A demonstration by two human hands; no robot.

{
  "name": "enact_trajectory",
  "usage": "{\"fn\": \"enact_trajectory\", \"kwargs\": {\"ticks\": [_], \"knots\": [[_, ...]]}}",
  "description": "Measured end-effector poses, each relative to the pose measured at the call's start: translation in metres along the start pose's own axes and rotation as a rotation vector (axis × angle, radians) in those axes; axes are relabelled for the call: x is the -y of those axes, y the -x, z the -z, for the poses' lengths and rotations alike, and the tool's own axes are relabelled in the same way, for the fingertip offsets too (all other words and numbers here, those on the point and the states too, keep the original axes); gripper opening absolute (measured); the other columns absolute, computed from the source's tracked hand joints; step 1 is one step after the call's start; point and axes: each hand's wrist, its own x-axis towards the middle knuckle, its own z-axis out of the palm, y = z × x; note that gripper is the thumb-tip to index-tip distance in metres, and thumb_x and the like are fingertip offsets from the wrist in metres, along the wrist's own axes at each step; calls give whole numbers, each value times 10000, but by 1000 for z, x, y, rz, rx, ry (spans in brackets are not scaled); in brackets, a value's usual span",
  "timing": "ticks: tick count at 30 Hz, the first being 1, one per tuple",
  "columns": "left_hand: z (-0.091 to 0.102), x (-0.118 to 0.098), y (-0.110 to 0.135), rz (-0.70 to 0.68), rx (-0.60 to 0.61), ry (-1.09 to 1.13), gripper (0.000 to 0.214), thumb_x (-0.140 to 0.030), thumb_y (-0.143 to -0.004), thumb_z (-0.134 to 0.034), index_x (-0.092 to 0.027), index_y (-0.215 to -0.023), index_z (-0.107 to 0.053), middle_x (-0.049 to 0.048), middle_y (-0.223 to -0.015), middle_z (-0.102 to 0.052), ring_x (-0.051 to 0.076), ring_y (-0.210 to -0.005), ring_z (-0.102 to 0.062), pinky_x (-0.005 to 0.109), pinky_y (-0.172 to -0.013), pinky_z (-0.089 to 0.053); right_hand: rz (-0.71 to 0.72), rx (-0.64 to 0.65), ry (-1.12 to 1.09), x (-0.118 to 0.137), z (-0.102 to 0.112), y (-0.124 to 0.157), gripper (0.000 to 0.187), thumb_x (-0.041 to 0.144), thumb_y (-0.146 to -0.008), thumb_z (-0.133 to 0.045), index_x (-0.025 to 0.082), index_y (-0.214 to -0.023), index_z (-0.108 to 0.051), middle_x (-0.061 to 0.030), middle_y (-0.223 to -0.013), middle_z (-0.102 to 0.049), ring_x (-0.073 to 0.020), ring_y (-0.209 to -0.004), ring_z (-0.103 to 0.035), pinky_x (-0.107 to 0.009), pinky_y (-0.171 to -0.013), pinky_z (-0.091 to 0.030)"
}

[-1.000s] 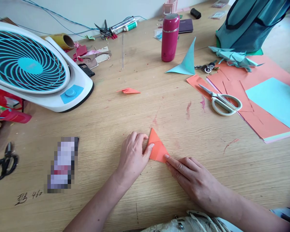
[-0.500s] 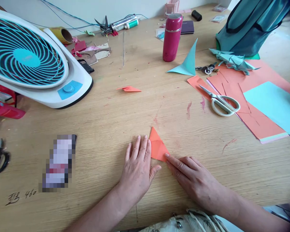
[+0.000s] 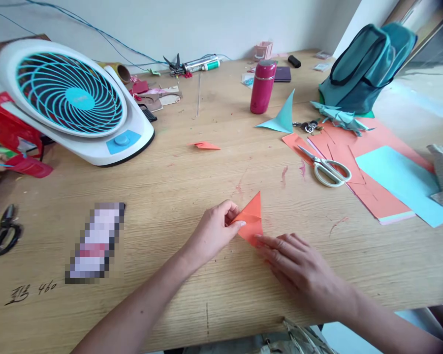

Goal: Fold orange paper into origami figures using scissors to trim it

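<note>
A small folded piece of orange paper [image 3: 251, 221], roughly triangular with crease lines, is between my hands near the front of the table. My left hand [image 3: 219, 226] pinches its left side, the thumb on top and the other fingers curled at and under the edge. The fingers of my right hand [image 3: 299, 268] are close together, their tips gripping the paper's lower corner; the thumb is mostly hidden. Farther back on the table lies a smaller folded orange paper piece [image 3: 205, 145], touched by neither hand.
White-handled scissors [image 3: 330, 172] rest on orange sheets [image 3: 386, 199] beside a light blue sheet [image 3: 395, 177]. Behind stand a folded teal paper [image 3: 282, 118], a magenta bottle [image 3: 263, 88] and a teal bag [image 3: 358, 73]. At left are a fan [image 3: 74, 98], a blurred-out phone [image 3: 96, 241] and black scissors [image 3: 3, 233].
My left hand has gone from lying flat beside the orange paper to pinching its left edge. The paper has turned, its tip now pointing up and right. The camera view has shifted.
</note>
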Motion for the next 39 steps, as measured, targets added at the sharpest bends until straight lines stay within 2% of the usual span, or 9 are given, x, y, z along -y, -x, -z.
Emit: {"fn": "enact_trajectory", "kwargs": {"ticks": [3,5,9,12,15,22,28,33,39], "knots": [[9,-10,-6,-57,48,48,28,-198,-843,-646,-184,-825,-629,-29,-759,-658,124,-688,-580,241,-629,-425,-90,-240,10,-11,24,-22,303,140,-983,-551,201,-1272,-616,-124,-1189,-706,-236,-984,-643,-419,-849,-505],[16,-19,-10,-89,67,-1,38,-187,-823,-650,-182,-787,-641,-32,-721,-635,122,-658,-551,239,-596,-395,-122,-310,55,-19,38,-43,267,181,-968,-601,223,-1228,-639,-117,-1186,-701,-258,-1040,-635,-442,-893,-485],[28,-31,-13,-185,51,-79,102,-166,-800,-664,-185,-708,-625,-36,-684,-590,125,-660,-537,236,-585,-374,-145,-177,-70,-31,46,-79,86,222,-954,-642,208,-981,-722,-74,-967,-715,-218,-891,-629,-398,-828,-476],[35,-30,-13,-222,21,-83,119,-177,-828,-659,-186,-711,-641,-27,-723,-602,131,-696,-557,241,-619,-396,-146,-187,-187,-35,43,-89,118,177,-936,-652,198,-863,-743,-66,-954,-689,-188,-869,-628,-357,-792,-462],[36,-28,-12,-241,-10,-82,136,-170,-858,-650,-184,-723,-652,-24,-764,-608,124,-713,-567,237,-637,-398,-173,-197,-282,-35,38,-91,107,157,-913,-673,200,-851,-749,-68,-999,-671,-186,-916,-633,-346,-813,-463],[35,-36,-9,-352,-37,-199,169,-111,-839,-712,-164,-691,-650,-32,-730,-585,106,-694,-548,233,-626,-365,-234,-139,-329,-31,29,-88,77,188,-934,-662,194,-875,-711,-35,-850,-667,-177,-809,-601,-334,-768,-434],[33,-38,-7,-309,-20,-62,191,-84,-882,-622,-174,-730,-693,-23,-772,-637,96,-715,-596,219,-670,-415,-215,-193,-379,-31,29,-82,97,165,-948,-626,183,-867,-676,-34,-859,-664,-167,-811,-600,-330,-770,-424],[31,-40,-5,-269,-14,-138,208,-69,-844,-609,-175,-672,-656,-36,-710,-594,87,-641,-546,226,-591,-364,-213,-146,-422,-30,26,-80,82,162,-947,-613,190,-887,-662,-32,-871,-653,-164,-794,-575,-326,-745,-412],[33,-40,-3,-252,-15,-142,203,-83,-838,-582,-181,-667,-631,-40,-697,-597,87,-636,-550,219,-592,-366,-206,-151,-447,-28,22,-79,95,134,-950,-576,196,-896,-623,-27,-877,-633,-161,-804,-568,-320,-742,-396]]}}
